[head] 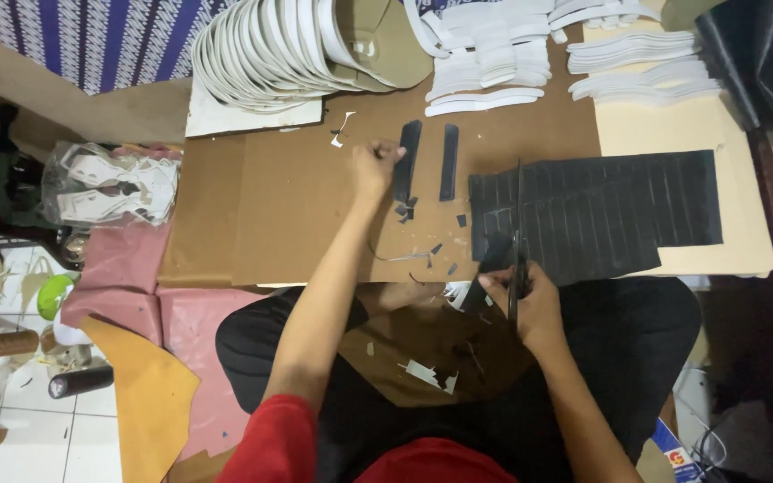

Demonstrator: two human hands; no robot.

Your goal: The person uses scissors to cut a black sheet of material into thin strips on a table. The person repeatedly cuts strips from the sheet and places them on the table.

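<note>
Now I see my left hand [374,166] pinching a narrow black strip [407,161] at frame centre, while my right hand's [530,304] fingers grip dark scissors [518,234] cutting the ruled black sheet [601,210].

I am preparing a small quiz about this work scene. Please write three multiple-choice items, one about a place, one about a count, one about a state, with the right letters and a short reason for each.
1. Where does the left hand rest?
A. on a black strip on the brown board
B. on the white cut pieces
C. on the orange sheet

2. How many long black strips lie apart from the black sheet?
A. two
B. five
C. none

3. What does the right hand do?
A. lies empty
B. grips scissors at the black sheet
C. holds a roll

Answers:
1 A, its fingers touch the left black strip on the board.
2 A, a second strip lies beside the first.
3 B, the scissors point up into the black sheet.
</note>
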